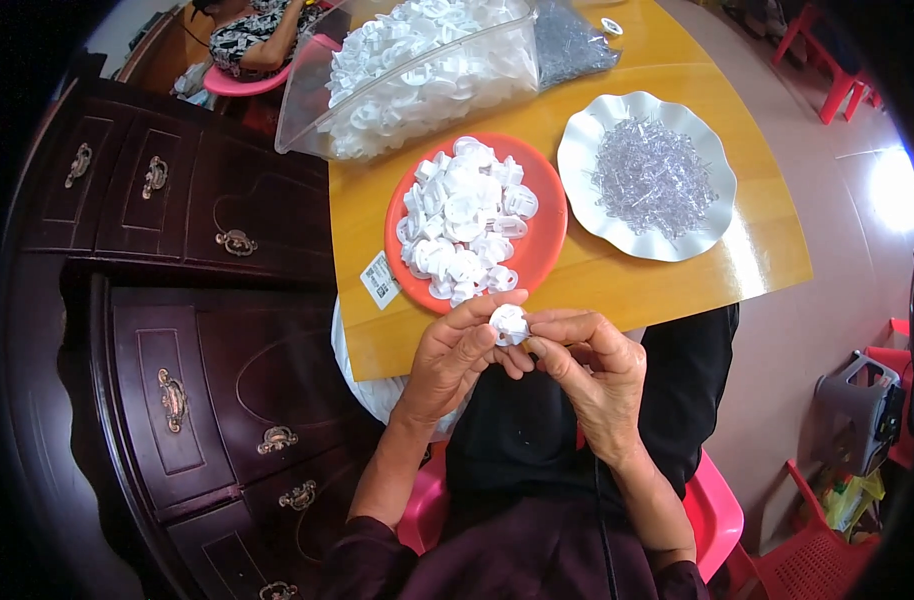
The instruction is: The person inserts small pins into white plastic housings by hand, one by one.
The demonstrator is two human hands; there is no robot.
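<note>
Just off the near edge of the surface [617, 285], above the lap: small round white plastic part [509, 320], pinched in both hands. Left hand [445, 362] grips its left side, right hand [599, 378] has thumb and index at its right edge; can't tell if those also hold a pin. Beyond: red plate [550, 215] heaped with similar white parts, scalloped white plate [577, 165] of clear pins to its right, clear bin [305, 115] of white parts behind.
</note>
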